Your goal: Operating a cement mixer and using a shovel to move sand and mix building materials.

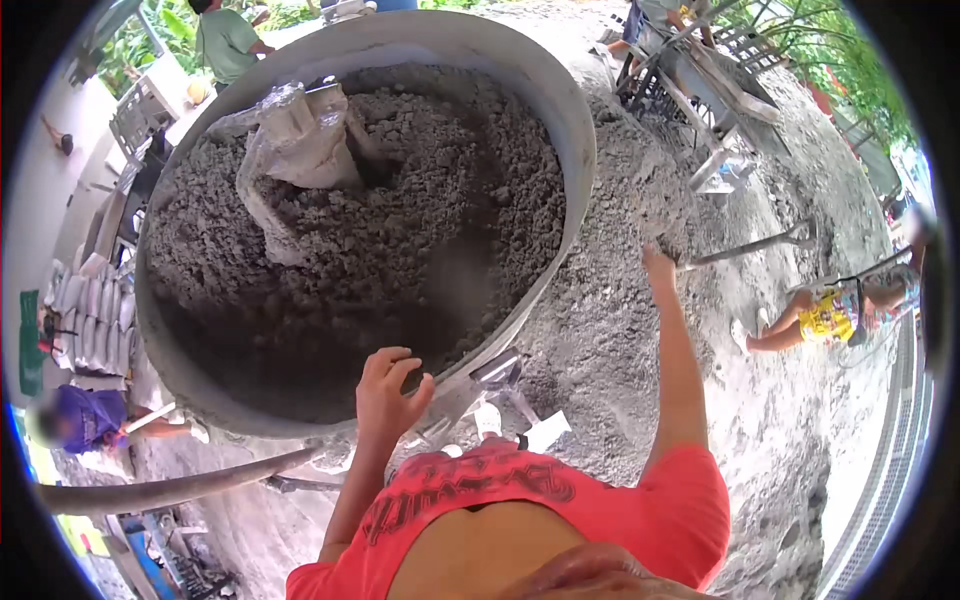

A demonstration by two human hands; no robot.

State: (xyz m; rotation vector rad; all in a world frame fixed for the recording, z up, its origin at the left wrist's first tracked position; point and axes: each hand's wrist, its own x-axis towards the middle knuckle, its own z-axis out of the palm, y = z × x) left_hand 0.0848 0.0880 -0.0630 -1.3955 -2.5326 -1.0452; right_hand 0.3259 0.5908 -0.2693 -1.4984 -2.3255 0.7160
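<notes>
A big round pan mixer point(580, 140) fills the upper left, holding loose, damp grey mix point(450, 150). Its grey-caked mixing arm point(305, 140) stands up out of the mix. Over the pan's near rim is my left hand point(392, 392), its bent fingers apart from the thumb and nothing seen between them. My right arm stretches forward, right of the pan. The right hand point(657, 268) is small and partly blurred against the grey ground, and its fingers do not show clearly. It is nearest to the shaft of a shovel point(745, 250); whether it touches the shaft cannot be made out.
Stacked sacks point(95, 315) lie at the left near a person in purple point(92, 418). A long pole point(180, 490) crosses the lower left. Wooden and metal frames point(700, 90) stand at the far right. Another person in yellow patterned shorts point(830, 315) is at the right; one in green point(225, 45) stands behind.
</notes>
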